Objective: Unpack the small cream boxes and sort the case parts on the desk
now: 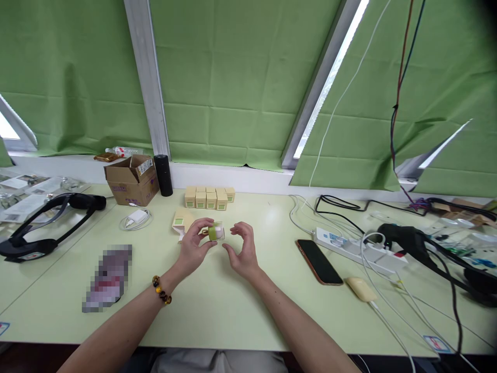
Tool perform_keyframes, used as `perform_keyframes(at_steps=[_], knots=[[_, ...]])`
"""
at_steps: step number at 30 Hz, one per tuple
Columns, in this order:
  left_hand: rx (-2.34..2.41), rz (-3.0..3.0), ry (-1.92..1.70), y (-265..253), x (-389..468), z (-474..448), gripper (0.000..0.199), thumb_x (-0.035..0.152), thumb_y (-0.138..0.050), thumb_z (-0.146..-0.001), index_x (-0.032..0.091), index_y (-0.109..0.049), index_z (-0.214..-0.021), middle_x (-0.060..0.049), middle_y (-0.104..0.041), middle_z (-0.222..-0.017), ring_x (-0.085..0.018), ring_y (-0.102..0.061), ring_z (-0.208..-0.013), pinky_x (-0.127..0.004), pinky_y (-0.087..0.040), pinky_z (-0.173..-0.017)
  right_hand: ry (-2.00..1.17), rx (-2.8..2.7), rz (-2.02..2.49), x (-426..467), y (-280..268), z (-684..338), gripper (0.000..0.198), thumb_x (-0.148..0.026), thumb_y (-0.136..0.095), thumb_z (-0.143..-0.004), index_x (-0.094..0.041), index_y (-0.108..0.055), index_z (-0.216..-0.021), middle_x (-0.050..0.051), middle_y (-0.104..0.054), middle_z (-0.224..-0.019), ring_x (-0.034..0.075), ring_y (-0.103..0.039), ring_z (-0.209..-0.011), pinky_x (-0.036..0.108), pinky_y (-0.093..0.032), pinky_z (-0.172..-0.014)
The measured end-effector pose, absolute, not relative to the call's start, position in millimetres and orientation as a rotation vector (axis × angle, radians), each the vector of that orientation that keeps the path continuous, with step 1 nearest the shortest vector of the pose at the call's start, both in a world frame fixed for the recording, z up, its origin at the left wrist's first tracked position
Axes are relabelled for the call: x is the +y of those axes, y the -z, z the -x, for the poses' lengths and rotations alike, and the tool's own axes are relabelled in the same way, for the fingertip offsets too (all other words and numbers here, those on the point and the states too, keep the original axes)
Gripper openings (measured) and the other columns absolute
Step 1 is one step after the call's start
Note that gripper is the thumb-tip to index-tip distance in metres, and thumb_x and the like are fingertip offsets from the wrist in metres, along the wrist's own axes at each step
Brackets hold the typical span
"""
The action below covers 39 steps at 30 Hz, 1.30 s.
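Note:
Between the fingers and thumb of my left hand (194, 246) is a small clear case with a green part and a whitish part inside (216, 231), held above the table. A beaded bracelet circles that wrist. My right hand (244, 248) is just right of the case, thumb and fingers curved apart, with nothing between them. Behind my left hand lies an opened small cream box (181, 220) with a green label, partly hidden by the fingers. Farther back, several similar small cream boxes (209, 198) stand grouped together.
A cardboard box (132, 178) and a black cylinder (163, 175) stand at the back left. A white cable with a charger (135, 217) is nearby. On the right are a phone (319, 261), a power strip (353, 248), a yellowish mouse-shaped object (361, 288) and loose cables. Black headsets (39, 243) flank both sides.

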<state>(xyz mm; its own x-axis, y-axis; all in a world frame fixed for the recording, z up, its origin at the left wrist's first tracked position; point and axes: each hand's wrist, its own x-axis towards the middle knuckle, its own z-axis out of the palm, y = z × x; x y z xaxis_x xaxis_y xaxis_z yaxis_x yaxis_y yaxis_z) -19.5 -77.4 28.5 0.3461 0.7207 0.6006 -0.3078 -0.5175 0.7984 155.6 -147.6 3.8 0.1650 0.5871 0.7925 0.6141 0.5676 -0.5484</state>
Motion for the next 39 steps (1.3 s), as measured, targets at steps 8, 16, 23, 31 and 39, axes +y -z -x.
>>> perform_keyframes(at_steps=[8, 16, 23, 31, 39], knots=[[0.303, -1.624, -1.348, -26, -78, 18, 0.037, 0.016, -0.077, -0.083, 0.023, -0.061, -0.115, -0.012, -0.059, -0.132, -0.027, -0.060, -0.127, -0.041, -0.058, -0.097, 0.110, -1.533, 1.099, -149, -5, -156, 0.054, -0.019, -0.063, -0.092, -0.030, -0.042, -0.140, 0.013, -0.052, -0.125, 0.031, -0.059, -0.111, 0.052, -0.059, -0.088], [0.477, -1.578, -1.282, -27, -84, 16, 0.051, 0.028, -0.087, -0.076, 0.024, -0.054, -0.115, -0.007, -0.064, -0.118, -0.022, -0.066, -0.113, -0.037, -0.061, -0.091, 0.360, -1.660, 1.059, -148, -3, -160, 0.065, -0.015, -0.064, -0.091, -0.030, -0.035, -0.147, 0.016, -0.050, -0.136, 0.035, -0.054, -0.129, 0.060, -0.056, -0.098], [0.659, -1.612, -1.129, -24, -79, 15, 0.038, 0.046, -0.079, -0.084, 0.021, -0.056, -0.101, -0.003, -0.062, -0.096, -0.017, -0.067, -0.089, -0.027, -0.060, -0.071, 0.075, -1.697, 1.075, -147, 0, -159, 0.047, -0.020, -0.063, -0.096, -0.027, -0.048, -0.140, 0.014, -0.062, -0.127, 0.029, -0.062, -0.119, 0.050, -0.059, -0.096], [0.627, -1.660, -1.156, -28, -79, 20, 0.034, 0.046, -0.066, -0.094, 0.020, -0.071, -0.116, -0.008, -0.073, -0.101, -0.020, -0.069, -0.094, -0.030, -0.061, -0.078, -0.792, -1.076, 0.958, -139, -4, -155, 0.040, -0.052, -0.078, -0.086, -0.023, -0.069, -0.112, 0.009, -0.074, -0.108, 0.025, -0.071, -0.097, 0.042, -0.061, -0.089], [0.738, -1.507, -1.033, -27, -66, 16, 0.038, 0.052, -0.075, -0.084, 0.016, -0.083, -0.091, -0.012, -0.077, -0.110, -0.023, -0.072, -0.085, -0.033, -0.066, -0.066, -1.194, -0.913, 0.867, -139, -8, -154, 0.044, -0.059, -0.079, -0.084, -0.017, -0.076, -0.096, 0.006, -0.074, -0.087, 0.017, -0.069, -0.071, 0.033, -0.061, -0.073]])
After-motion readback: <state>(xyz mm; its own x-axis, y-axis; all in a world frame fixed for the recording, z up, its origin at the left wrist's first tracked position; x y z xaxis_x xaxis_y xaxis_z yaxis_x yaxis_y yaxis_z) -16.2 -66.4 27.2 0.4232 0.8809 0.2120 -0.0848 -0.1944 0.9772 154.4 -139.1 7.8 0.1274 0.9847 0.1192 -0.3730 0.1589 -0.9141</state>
